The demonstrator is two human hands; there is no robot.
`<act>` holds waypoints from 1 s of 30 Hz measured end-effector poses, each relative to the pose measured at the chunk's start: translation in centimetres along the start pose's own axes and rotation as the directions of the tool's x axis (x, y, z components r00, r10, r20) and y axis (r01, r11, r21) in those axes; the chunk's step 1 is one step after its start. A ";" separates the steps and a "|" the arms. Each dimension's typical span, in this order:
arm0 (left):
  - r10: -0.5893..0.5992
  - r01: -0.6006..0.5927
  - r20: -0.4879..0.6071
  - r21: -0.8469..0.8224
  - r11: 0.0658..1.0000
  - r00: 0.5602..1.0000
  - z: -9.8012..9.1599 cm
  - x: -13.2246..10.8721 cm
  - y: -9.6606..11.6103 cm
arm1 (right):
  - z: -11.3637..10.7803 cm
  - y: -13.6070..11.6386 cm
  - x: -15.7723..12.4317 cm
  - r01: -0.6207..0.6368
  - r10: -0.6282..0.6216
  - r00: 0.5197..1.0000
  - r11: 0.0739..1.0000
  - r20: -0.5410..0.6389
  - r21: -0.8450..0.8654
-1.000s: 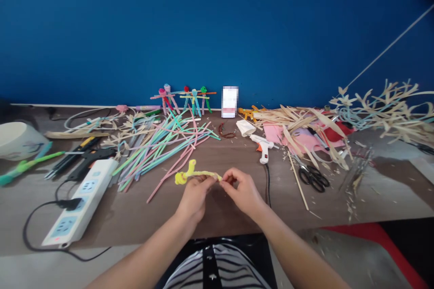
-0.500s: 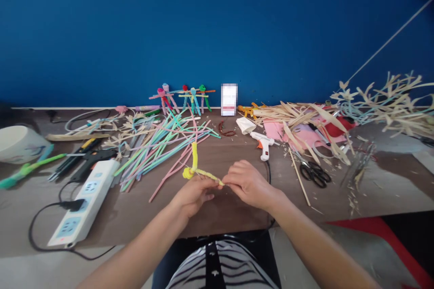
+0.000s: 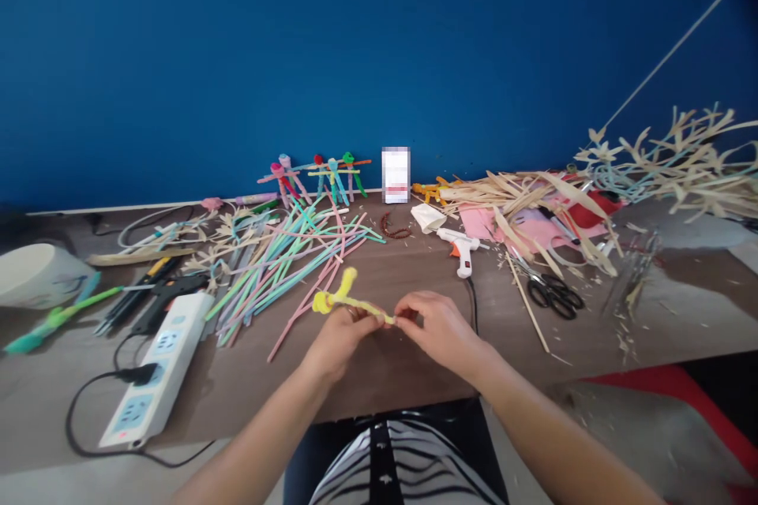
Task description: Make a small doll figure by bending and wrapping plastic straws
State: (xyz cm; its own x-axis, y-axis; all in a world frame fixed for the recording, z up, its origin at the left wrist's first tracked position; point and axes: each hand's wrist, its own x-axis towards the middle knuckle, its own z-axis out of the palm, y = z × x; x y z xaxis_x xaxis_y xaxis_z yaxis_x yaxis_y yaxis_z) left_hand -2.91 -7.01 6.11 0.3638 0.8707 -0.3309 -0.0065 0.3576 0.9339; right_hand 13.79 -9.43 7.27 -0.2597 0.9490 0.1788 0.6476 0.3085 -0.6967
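In the head view, the left hand [image 3: 340, 338] and right hand [image 3: 441, 327] pinched a yellow pipe cleaner [image 3: 349, 301] between them, fingers clamped on it, above the table [image 3: 384, 379]. Shaping it seemed the step in hand; its loose end seemed to call for bending. Coloured straws [image 3: 284, 276] lay at ten o'clock, a hot glue gun [image 3: 463, 254] at two.

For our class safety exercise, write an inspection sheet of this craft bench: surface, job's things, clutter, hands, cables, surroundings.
surface: brown table, scattered with shavings
job's things: yellow pipe cleaner, twisted and bent
clutter: coloured straws, dried leaf strips, scissors, glue gun
hands: left hand and right hand both pinch the pipe cleaner
cables: black cord plugged into power strip
surroundings: blue wall; other people: nothing seen
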 end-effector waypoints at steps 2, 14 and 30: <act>0.077 -0.066 -0.094 0.113 0.991 0.993 0.3 -0.2 -0.2 | 0.7 0.2 -0.2 -0.101 0.104 0.994 0.990 -0.027 0.097; 0.240 -0.170 -0.277 0.253 0.952 0.930 1.1 -0.7 -0.5 | 2.7 1.1 -0.7 -0.213 0.263 0.962 0.891 -0.073 0.401; -0.035 0.025 -0.078 -0.123 0.992 0.996 0.8 0.2 -1.1 | 2.1 0.1 -0.7 0.112 -0.114 0.983 0.993 -0.144 -0.023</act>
State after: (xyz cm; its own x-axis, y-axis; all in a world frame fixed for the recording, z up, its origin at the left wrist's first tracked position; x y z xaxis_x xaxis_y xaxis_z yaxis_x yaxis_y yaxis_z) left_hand -2.06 -7.46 5.14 0.2895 0.8816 -0.3727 -0.1124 0.4180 0.9015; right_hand 12.54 -10.23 5.60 -0.2257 0.9072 0.3551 0.6311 0.4138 -0.6561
